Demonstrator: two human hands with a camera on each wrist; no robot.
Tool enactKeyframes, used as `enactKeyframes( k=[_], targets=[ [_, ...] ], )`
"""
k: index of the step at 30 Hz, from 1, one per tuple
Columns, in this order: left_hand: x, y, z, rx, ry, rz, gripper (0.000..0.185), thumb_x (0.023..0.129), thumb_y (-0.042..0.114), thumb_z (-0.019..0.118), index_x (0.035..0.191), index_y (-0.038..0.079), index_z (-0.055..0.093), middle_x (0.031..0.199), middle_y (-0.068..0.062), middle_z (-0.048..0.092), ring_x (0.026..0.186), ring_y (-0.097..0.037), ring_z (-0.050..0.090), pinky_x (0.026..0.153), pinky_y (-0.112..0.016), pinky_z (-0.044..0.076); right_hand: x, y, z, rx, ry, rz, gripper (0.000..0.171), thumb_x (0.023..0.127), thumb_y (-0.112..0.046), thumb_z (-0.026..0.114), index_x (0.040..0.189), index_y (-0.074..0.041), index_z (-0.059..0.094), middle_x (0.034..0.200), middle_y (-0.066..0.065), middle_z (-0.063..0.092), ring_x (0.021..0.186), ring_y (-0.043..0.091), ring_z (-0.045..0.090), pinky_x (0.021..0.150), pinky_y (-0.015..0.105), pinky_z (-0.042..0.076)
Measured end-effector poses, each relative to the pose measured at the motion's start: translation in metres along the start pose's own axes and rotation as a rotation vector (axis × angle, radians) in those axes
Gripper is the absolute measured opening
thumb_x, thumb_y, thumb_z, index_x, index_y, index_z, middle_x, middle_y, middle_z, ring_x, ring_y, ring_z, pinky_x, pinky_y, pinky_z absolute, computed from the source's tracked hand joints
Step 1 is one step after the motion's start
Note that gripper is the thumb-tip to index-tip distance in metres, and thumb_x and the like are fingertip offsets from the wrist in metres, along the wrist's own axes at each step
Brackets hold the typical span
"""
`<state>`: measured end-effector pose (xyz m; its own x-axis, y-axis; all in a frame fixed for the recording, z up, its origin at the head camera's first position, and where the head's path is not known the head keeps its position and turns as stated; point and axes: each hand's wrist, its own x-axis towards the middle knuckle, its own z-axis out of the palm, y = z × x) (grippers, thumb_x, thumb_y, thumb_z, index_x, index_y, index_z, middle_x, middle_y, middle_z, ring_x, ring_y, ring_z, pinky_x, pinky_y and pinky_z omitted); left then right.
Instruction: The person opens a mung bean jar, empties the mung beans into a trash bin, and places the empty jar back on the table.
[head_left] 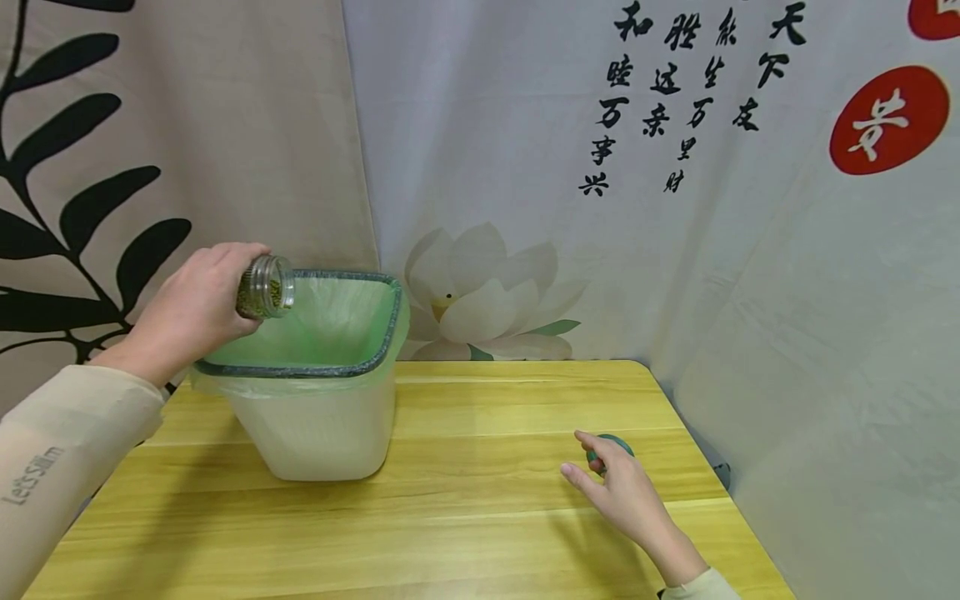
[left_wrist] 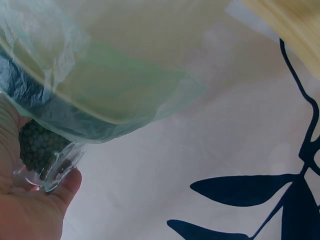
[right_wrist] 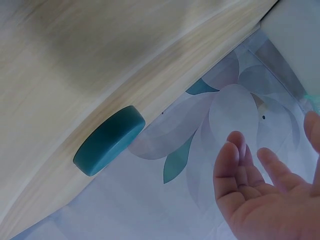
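My left hand (head_left: 198, 296) grips a small clear glass jar (head_left: 262, 287) tipped on its side, its mouth pointing right over the rim of a white bin (head_left: 322, 433). Small round green beans (left_wrist: 42, 147) lie inside the jar, as the left wrist view shows. A thin green bag (head_left: 337, 325) lines the bin and folds over its dark rim. On the right, my right hand (head_left: 622, 492) hovers over the table with its fingers loosely bent and holding nothing. Just beyond it lies a teal round lid (right_wrist: 110, 142), partly hidden by the fingers in the head view.
The bin stands at the back left of a yellow wood-grain table (head_left: 480, 517). Behind the table hangs a pale cloth (head_left: 495, 150) printed with a lotus, dark writing and red ovals; a beige curtain (head_left: 247, 125) with black leaves hangs at the left.
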<state>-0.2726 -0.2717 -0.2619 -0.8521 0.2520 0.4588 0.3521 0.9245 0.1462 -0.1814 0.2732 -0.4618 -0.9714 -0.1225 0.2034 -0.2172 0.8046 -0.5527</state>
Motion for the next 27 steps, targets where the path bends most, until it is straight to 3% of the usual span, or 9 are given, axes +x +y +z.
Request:
enactKeyframes(
  k=[18,27],
  targets=[
    [0.0000,0.0004,-0.0007,0.006,-0.015,-0.009,0.091,0.070,-0.009,0.089,0.150,-0.005,0.046,0.146,-0.034,0.052,0.131,-0.055,0.046,0.110,-0.077,0.040,-0.0018,0.0012,0.0003,0.007,0.004,-0.005,0.066,0.098,-0.051,0.074,0.151,-0.014,0.060,0.140,0.008,0.068,0.108,0.019,0.066,0.082,0.030,0.057],
    [0.0000,0.0003,0.0013,0.010,0.010,0.024,0.090,0.069,-0.010,0.091,0.148,-0.004,0.048,0.144,-0.033,0.054,0.130,-0.054,0.048,0.109,-0.075,0.042,-0.0021,0.0018,-0.0004,0.019,-0.009,0.011,0.067,0.099,-0.055,0.071,0.153,-0.016,0.059,0.141,0.008,0.067,0.109,0.018,0.066,0.083,0.032,0.058]
  ],
)
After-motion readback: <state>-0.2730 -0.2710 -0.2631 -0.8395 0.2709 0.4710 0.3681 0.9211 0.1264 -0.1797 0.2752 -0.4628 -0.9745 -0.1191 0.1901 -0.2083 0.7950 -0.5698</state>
